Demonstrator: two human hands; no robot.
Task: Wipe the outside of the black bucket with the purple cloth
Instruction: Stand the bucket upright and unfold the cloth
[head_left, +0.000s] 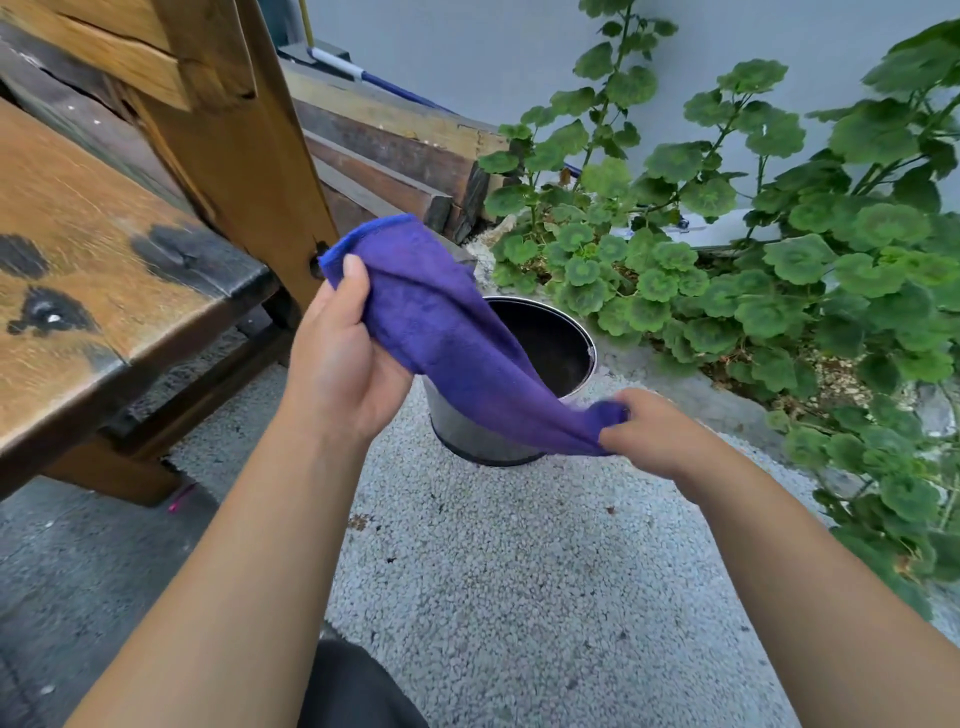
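Above the black bucket (550, 343), my left hand (343, 358) and right hand (654, 431) each gripped the purple cloth (441, 327); stretched loosely, I judged it might sag inside.

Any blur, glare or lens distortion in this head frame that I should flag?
Head view: light is soft and even, with no hard shadows or glare; the wooden bench at left is smeared by motion blur; the wide lens bows the frame edges; both hands, the purple cloth and the bucket read clearly.
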